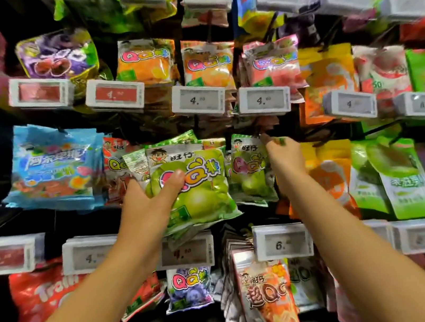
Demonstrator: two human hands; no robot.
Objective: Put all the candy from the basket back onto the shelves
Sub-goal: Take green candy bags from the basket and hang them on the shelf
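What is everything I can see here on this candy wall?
green QQ candy bags: a few, green, centre, front one held
second green QQ bag: one visible, green, right of them
orange QQ bags: two stacks, orange, upper middle
purple grape bag: one, purple, upper left
blue gummy bags: a stack, blue, left
red Trolli bag: one, red, lower left
price tags: many, white, some red, on the hooks
left hand: grips the front green bag
right hand: pinches the second bag's top corner

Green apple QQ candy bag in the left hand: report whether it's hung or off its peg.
Off: the left hand grips the green apple QQ candy bag tilted.
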